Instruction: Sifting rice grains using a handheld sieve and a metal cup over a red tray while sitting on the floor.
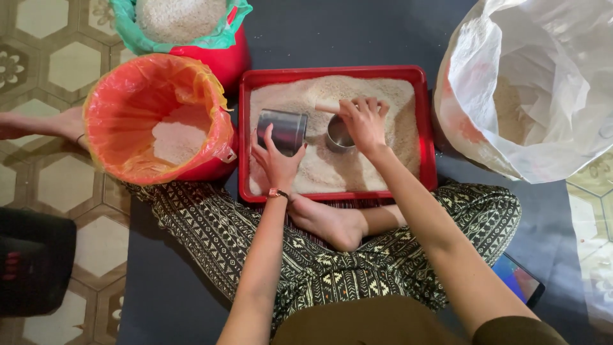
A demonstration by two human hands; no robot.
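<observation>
A red rectangular tray (pixel 426 134) filled with pale grain lies on the dark mat in front of my crossed legs. My left hand (pixel 276 160) grips a steel cup (pixel 283 130) tipped on its side over the grain at the tray's left. My right hand (pixel 363 121) rests on the rim of a second, smaller steel cup (pixel 335 136) standing upright in the grain at the tray's middle. A small pale scoop handle (pixel 327 107) shows by the fingers of that hand.
A red bucket with an orange liner (pixel 137 83) holding some grain stands left of the tray. Behind it sits a green-lined container (pixel 237 22) full of grain. A large white sack (pixel 530 83) lies open at the right. A phone (pixel 520 281) rests by my right knee.
</observation>
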